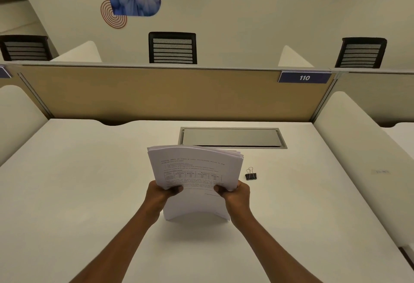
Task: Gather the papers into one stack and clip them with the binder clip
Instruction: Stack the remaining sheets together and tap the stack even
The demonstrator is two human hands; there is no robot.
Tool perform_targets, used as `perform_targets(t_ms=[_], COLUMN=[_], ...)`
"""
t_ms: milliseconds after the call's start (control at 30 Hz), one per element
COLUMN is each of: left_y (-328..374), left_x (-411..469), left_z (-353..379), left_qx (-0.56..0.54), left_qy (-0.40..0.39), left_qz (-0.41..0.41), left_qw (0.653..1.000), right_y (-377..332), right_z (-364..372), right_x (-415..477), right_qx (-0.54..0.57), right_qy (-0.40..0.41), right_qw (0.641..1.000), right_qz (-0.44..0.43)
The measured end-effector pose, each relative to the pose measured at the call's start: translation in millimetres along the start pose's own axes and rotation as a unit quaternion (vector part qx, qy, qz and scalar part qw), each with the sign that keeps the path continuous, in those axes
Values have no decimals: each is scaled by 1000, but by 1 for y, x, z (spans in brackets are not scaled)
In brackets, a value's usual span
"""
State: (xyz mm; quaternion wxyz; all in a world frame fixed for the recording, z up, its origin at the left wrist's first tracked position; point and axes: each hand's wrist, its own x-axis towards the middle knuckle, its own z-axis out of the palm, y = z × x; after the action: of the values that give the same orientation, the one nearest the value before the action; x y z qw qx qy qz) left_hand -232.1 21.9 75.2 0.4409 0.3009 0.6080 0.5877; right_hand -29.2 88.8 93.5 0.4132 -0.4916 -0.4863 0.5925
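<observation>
The pale tabletop (78, 193) lies open on both sides of the arms, closed at the back by a tan partition (156, 94), with a grey hatch (230, 137) set flush near that edge. At its middle the papers (195, 164) stand upright and bowed in one stack, top edges uneven, with the left grip (162, 191) and right grip (236, 193) each curled round a side edge. The binder clip (251, 175) lies just right of the stack, not touching it.
</observation>
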Motion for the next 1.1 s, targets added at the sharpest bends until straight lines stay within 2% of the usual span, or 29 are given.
perform_targets(t_ms=[400,967,1100], left_y=[-6,-4,-6], left_x=[-8,-5,-4], left_z=[7,11,11], left_qx=[1,15,16], left_qy=[21,1,1], left_qz=[0,-7,-16], left_qw=[1000,1000,1000], right_y=[3,2,10], right_z=[-7,-9,-8], right_x=[-5,6,8], right_qx=[5,40,19], right_qy=[5,16,21], right_qw=[1000,999,999], right_qz=[-5,3,18])
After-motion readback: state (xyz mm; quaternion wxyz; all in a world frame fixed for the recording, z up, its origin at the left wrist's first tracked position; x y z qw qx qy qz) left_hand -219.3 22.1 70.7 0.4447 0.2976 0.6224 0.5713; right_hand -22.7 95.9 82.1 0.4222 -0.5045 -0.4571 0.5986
